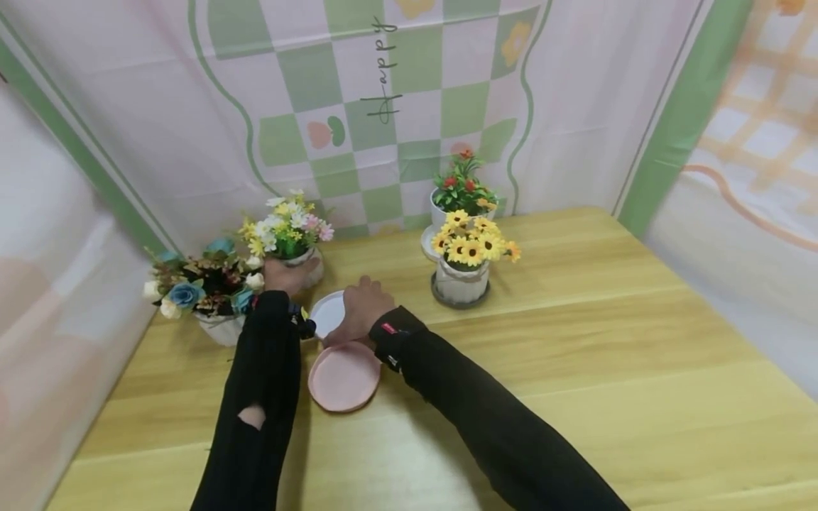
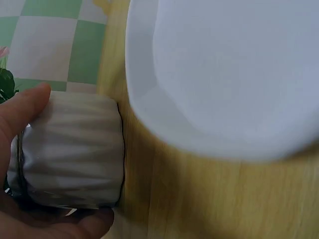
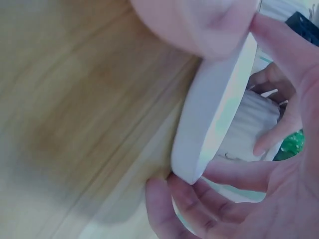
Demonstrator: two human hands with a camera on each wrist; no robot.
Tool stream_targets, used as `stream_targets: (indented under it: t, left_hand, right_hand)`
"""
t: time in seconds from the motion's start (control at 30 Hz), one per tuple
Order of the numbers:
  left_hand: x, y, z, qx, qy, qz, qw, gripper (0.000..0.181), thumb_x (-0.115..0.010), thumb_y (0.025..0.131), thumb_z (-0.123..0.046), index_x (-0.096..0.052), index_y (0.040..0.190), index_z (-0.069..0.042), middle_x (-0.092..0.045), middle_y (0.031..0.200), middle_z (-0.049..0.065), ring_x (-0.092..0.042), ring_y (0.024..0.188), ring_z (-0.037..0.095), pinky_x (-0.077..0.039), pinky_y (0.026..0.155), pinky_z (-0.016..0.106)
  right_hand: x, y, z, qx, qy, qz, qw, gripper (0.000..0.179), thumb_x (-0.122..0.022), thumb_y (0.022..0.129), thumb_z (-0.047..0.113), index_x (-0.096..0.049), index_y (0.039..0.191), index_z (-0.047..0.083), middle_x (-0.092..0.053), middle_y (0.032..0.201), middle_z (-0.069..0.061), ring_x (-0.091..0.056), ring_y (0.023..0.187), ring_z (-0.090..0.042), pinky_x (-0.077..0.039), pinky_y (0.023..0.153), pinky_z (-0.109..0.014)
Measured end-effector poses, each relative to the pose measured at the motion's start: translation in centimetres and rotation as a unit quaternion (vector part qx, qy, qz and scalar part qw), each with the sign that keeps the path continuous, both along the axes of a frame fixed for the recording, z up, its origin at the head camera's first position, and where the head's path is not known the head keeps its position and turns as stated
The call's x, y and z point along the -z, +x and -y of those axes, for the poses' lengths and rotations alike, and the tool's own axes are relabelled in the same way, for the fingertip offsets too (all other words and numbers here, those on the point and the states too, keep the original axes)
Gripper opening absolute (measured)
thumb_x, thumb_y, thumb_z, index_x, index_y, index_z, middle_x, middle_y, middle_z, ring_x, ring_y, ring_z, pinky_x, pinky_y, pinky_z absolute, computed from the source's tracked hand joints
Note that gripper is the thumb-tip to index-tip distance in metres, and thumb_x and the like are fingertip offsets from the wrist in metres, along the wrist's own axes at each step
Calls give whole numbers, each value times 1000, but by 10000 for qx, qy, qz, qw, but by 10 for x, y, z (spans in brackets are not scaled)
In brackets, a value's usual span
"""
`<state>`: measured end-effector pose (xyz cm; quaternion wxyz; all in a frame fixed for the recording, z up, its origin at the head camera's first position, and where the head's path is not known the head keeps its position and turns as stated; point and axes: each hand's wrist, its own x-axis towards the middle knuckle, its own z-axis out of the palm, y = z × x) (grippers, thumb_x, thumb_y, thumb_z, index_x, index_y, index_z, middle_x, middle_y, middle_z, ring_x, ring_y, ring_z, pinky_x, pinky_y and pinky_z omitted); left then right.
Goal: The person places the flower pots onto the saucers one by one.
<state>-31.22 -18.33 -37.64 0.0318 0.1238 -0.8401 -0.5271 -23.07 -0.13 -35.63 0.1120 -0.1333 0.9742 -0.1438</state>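
Observation:
My left hand [image 1: 289, 275] grips a whitish ribbed flowerpot [image 2: 75, 149] holding white, yellow and pink flowers [image 1: 290, 227]. In the left wrist view the thumb and fingers lie on opposite sides of the pot. My right hand [image 1: 366, 310] holds a white saucer [image 1: 327, 314] by its edge, just in front of that pot. The right wrist view shows the thumb at one end of the saucer's rim [image 3: 214, 109] and fingers curled at the other. Close in front of the right hand lies a pink saucer [image 1: 345, 377], which overlaps the white one in that view.
A pot of blue and cream flowers [image 1: 224, 328] stands left of my left hand. At the right, yellow sunflowers in a pot [image 1: 461, 282] sit on a dark saucer [image 1: 460, 301]. Behind them is a red-flowered plant [image 1: 461, 188] on a white saucer [image 1: 429, 243]. A patterned curtain [image 1: 409, 106] hangs behind the table.

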Motion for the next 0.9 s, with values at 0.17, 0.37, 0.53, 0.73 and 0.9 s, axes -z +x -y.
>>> stream_targets:
  t: [0.17, 0.37, 0.53, 0.73, 0.9]
  left_hand:
    - [-2, 3, 2, -2, -215, 165, 9996, 97, -75, 96, -31, -15, 168, -5, -30, 172, 20, -28, 161, 37, -27, 133, 47]
    - [-2, 2, 4, 38, -262, 228, 9994, 99, -75, 97, -32, -11, 169, -5, -26, 173, 21, -25, 162, 38, -25, 133, 48]
    - [-2, 1, 4, 176, -221, 173, 9994, 101, -75, 97, -30, -9, 169, -8, -25, 174, 20, -24, 162, 38, -25, 133, 49]
    - [-3, 3, 4, 457, -141, 234, 9986, 101, -75, 97, -30, -7, 170, -10, -23, 175, 19, -23, 163, 38, -25, 133, 50]
    - [-4, 8, 3, 638, -104, 281, 9975, 103, -75, 98, -33, -5, 170, -12, -21, 176, 17, -21, 163, 37, -24, 133, 50]
  right_hand:
    - [2, -5, -9, -25, 85, 153, 9998, 76, -89, 71, 68, -72, 118, 10, -55, 135, -14, -56, 119, -31, -58, 92, -45]
    - [0, -1, -25, -168, 148, 182, 9996, 82, -89, 73, 66, -68, 126, 7, -55, 137, -16, -56, 124, -33, -58, 97, -46]
    - [-1, 2, -38, -353, 145, 201, 9991, 87, -88, 74, 64, -64, 131, 3, -54, 139, -18, -55, 126, -33, -57, 100, -47]
    - [-1, 4, -53, -489, 73, 117, 9987, 84, -90, 72, 61, -66, 124, 1, -56, 135, -19, -55, 123, -34, -57, 100, -46]
    - [0, 4, -62, -563, 60, 17, 9984, 88, -92, 70, 61, -66, 125, -3, -56, 135, -22, -56, 123, -38, -58, 99, -49]
